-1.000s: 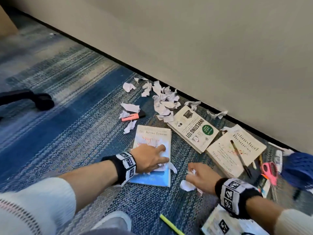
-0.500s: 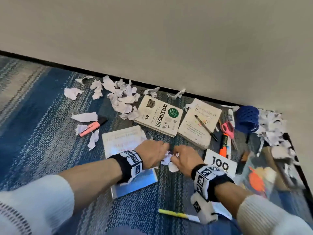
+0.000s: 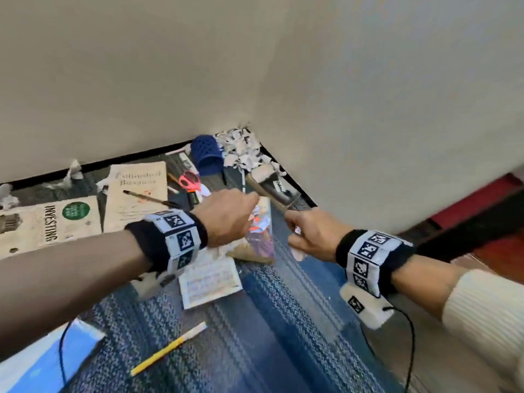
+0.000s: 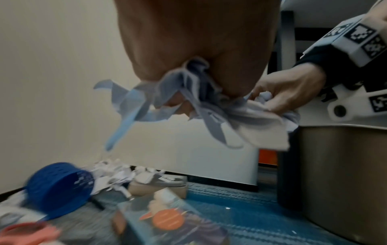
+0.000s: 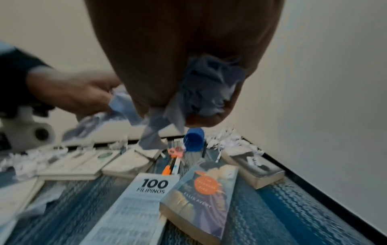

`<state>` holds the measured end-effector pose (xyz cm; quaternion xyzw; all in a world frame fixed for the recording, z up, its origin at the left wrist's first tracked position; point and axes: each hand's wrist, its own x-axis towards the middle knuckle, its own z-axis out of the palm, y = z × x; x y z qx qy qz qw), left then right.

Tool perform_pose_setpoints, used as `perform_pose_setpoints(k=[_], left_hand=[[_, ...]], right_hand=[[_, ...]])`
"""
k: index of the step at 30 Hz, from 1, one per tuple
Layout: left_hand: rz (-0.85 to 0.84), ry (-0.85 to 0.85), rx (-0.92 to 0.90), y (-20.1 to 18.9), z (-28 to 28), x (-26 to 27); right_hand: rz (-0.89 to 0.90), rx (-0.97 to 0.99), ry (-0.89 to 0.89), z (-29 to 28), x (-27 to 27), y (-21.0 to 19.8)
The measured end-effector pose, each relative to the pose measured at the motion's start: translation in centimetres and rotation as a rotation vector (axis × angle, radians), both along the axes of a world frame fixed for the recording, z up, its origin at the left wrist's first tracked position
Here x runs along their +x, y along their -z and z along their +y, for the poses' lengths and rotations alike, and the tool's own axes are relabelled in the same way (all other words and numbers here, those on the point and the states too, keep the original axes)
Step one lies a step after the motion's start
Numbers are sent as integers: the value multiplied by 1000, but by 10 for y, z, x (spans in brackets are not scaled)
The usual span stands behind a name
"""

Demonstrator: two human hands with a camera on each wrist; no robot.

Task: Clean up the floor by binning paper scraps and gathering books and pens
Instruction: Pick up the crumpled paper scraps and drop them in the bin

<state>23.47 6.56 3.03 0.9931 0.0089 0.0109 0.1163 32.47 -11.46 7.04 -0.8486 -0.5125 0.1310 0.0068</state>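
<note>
My left hand [image 3: 249, 205] and right hand [image 3: 295, 225] hang side by side above the carpet, each gripping a wad of crumpled paper scraps. The left hand's wad [image 4: 188, 99] trails loose strips; the right hand's wad [image 5: 207, 89] is bunched in the fist. Below them lie a purple novel [image 5: 201, 195] and the "100 Filipinos" book [image 5: 136, 199]. The "Investing" book [image 3: 51, 222] and a cream book [image 3: 136, 194] with a pen [image 3: 150, 198] on it lie to the left. A brushed-metal bin [image 4: 343, 182] stands just right of the hands.
A tipped blue pen cup [image 3: 205, 154] and a heap of scraps [image 3: 243, 148] fill the wall corner, beside another book [image 3: 272, 185]. Pink scissors [image 3: 188, 180] and markers lie near the cup. A yellow pen [image 3: 170, 347] and a blue book [image 3: 37, 361] lie nearer me.
Both hands gathered scraps off the blue book and the carpet, closed on them and lifted. They have moved right toward the corner, and my view has swung right with them.
</note>
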Motion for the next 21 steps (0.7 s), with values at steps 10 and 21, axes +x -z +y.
perform_pose_setpoints(k=[10, 21], left_hand=[[-244, 442, 120, -88, -226, 85], [-142, 559, 64, -88, -396, 158]], right_hand=[[-120, 477, 435, -221, 22, -66], [170, 584, 1065, -379, 82, -43]])
